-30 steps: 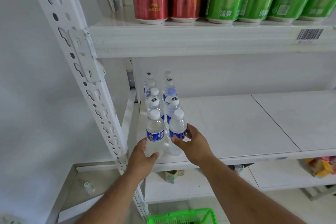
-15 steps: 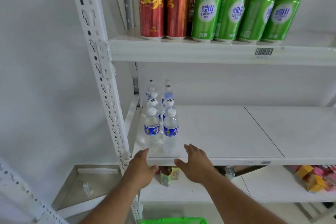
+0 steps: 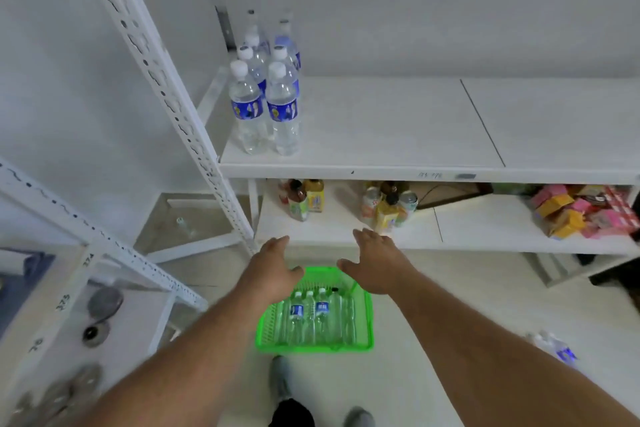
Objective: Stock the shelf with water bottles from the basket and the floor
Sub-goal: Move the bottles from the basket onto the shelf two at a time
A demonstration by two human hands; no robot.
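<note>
My left hand (image 3: 273, 267) and right hand (image 3: 375, 263) reach forward above the green basket (image 3: 363, 343) on the floor, fingers spread and loose, holding nothing. My left hand hides the basket's far left corner. Inside the basket lie clear water bottles (image 3: 311, 314), caps toward the shelf; two show blue labels, and I cannot count the rest through the glare. On the middle shelf (image 3: 381, 135), two rows of upright water bottles (image 3: 265, 104) stand at the left end beside the white upright post (image 3: 166, 87); the rear ones are mostly hidden behind the front pair. Another bottle (image 3: 557, 350) lies blurred on the floor to my right. The lower shelf (image 3: 485, 236) holds drinks (image 3: 304, 199) and coloured packets (image 3: 581, 210), partly cut off.
</note>
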